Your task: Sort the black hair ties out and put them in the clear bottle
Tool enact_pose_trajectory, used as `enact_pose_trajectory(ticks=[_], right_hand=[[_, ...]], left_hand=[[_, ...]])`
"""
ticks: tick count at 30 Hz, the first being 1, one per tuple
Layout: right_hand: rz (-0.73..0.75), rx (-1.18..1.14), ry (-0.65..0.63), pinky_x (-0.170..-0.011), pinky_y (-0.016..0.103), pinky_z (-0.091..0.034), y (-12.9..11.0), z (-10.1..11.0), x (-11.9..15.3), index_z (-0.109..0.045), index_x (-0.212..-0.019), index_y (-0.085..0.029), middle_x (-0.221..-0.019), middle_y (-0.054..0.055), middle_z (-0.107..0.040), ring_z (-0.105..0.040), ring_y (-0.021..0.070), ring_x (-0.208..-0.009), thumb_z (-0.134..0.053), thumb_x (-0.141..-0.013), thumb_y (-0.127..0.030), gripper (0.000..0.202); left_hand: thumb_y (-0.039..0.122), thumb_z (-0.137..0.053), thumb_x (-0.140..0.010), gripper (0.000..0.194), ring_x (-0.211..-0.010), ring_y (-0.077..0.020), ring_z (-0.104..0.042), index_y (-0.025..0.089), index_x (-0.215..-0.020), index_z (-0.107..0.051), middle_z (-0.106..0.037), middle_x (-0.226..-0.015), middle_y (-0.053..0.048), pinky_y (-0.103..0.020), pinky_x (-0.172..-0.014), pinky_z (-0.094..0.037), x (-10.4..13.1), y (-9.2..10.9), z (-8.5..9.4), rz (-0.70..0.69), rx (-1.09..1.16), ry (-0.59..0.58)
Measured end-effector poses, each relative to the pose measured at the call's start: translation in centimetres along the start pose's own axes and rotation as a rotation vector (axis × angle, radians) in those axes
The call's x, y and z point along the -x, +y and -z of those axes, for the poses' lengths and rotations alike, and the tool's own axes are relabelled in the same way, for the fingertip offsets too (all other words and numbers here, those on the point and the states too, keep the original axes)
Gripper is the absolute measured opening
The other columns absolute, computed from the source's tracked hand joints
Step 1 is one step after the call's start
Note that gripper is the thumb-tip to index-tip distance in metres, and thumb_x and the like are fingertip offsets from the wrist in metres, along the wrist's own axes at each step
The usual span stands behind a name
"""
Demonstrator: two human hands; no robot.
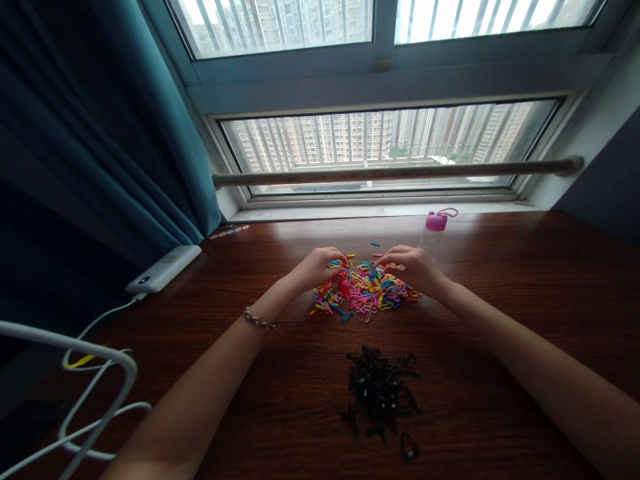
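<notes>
Colourful loops (pixel 367 290) toward far edge of table (pixel 290 380) — likely light, slippery; pinch rims. Left hand (pixel 323 265), right hand (pixel 414 268) among them — grip: cannot tell.

The table (pixel 505 267) has a smooth, semi-gloss wood-grain surface. On the table, bright pieces (pixel 367 290) look smooth, plastic or rubber; which cannot be told. Black pieces (pixel 380 387) on the table show glossy highlights. At the table's far side, the bottle (pixel 434 230) has a clear body and a smooth plastic-look lid (pixel 436 221). Left of the table, the curtain (pixel 120 127) is matt cloth.
</notes>
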State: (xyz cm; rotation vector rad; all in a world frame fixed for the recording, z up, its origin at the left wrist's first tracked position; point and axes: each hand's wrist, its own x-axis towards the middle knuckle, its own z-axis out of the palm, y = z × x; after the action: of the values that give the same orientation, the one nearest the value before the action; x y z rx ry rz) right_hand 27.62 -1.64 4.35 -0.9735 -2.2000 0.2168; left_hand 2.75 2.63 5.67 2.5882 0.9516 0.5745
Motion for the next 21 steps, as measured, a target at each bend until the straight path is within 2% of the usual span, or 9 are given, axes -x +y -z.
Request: enact_pose_trajectory(ticks=[3,5,9,12,14,17,18,21], right_hand=[[-0.050,0.022,0.022,-0.068,0.030,-0.046,0.3,0.9,-0.1,-0.069,-0.083,-0.023,-0.081,0.003,-0.067,-0.060,0.0174,-0.073,-0.057,-0.077,-0.020,0.014],[-0.162,0.046,0.017,-0.059,0.026,-0.046,0.9,1.1,0.0,-0.069,-0.083,-0.021,-0.074,0.003,-0.067,-0.060,0.0157,-0.063,-0.055,-0.075,-0.015,0.017],[-0.387,0.205,-0.119,-0.052,0.024,-0.043,2.5,0.8,0.7,-0.069,-0.068,-0.020,-0.062,0.003,-0.066,-0.060,0.0165,-0.056,-0.056,-0.065,-0.004,0.020],[-0.458,0.278,-0.187,-0.051,0.023,-0.042,3.1,0.3,1.2,-0.068,-0.063,-0.020,-0.062,0.004,-0.066,-0.060,0.0168,-0.057,-0.058,-0.062,-0.003,0.019],[-0.481,0.246,-0.191,-0.051,0.022,-0.043,3.1,0.3,1.1,-0.067,-0.065,-0.019,-0.064,0.004,-0.066,-0.060,0.0158,-0.058,-0.057,-0.063,-0.004,0.018],[-0.526,0.043,-0.147,-0.053,0.022,-0.045,2.3,0.6,0.5,-0.064,-0.070,-0.016,-0.066,0.004,-0.066,-0.061,0.0151,-0.059,-0.060,-0.065,-0.009,0.010],[-0.549,-0.082,-0.138,-0.052,0.023,-0.046,1.8,0.8,0.2,-0.063,-0.072,-0.015,-0.067,0.005,-0.066,-0.061,0.0151,-0.060,-0.062,-0.065,-0.013,0.008],[-0.611,-0.521,-0.137,-0.053,0.025,-0.050,0.0,1.2,-0.5,-0.059,-0.077,-0.015,-0.071,0.005,-0.066,-0.062,0.0158,-0.062,-0.068,-0.063,-0.024,0.019]], left_hand=[[0.022,-0.055,-0.077,0.017,-0.085,-0.0169,-0.059,0.018,-0.090,-0.066,-0.065,-0.091,-0.007,-0.028,-0.079,-0.044,0.0,-0.1,0.0,-0.006,-0.001,0.001],[0.023,-0.055,-0.077,0.017,-0.085,-0.0170,-0.058,0.018,-0.090,-0.066,-0.064,-0.091,-0.007,-0.028,-0.079,-0.044,0.0,-0.2,0.0,-0.011,-0.002,0.001],[0.023,-0.055,-0.078,0.017,-0.086,-0.0167,-0.059,0.018,-0.090,-0.066,-0.064,-0.091,-0.006,-0.027,-0.079,-0.045,0.0,-0.4,-0.1,-0.024,0.000,0.005],[0.023,-0.055,-0.078,0.018,-0.084,-0.0164,-0.059,0.017,-0.090,-0.066,-0.064,-0.090,-0.006,-0.027,-0.078,-0.045,0.1,-0.6,-0.2,-0.030,0.004,0.009],[0.023,-0.055,-0.077,0.017,-0.084,-0.0165,-0.059,0.017,-0.090,-0.066,-0.065,-0.090,-0.006,-0.027,-0.077,-0.045,0.1,-0.6,-0.3,-0.033,0.013,0.015],[0.025,-0.057,-0.077,0.017,-0.083,-0.0164,-0.059,0.016,-0.087,-0.067,-0.065,-0.089,-0.006,-0.028,-0.078,-0.045,0.0,-0.6,-0.2,-0.025,0.058,0.022],[0.026,-0.057,-0.076,0.017,-0.083,-0.0163,-0.060,0.016,-0.085,-0.067,-0.066,-0.088,-0.006,-0.028,-0.077,-0.046,-0.1,-0.5,-0.2,-0.004,0.088,0.021],[0.030,-0.058,-0.076,0.021,-0.080,-0.0157,-0.061,0.014,-0.085,-0.067,-0.067,-0.085,-0.007,-0.027,-0.074,-0.047,-0.2,-0.1,-0.1,0.090,0.251,-0.014]])
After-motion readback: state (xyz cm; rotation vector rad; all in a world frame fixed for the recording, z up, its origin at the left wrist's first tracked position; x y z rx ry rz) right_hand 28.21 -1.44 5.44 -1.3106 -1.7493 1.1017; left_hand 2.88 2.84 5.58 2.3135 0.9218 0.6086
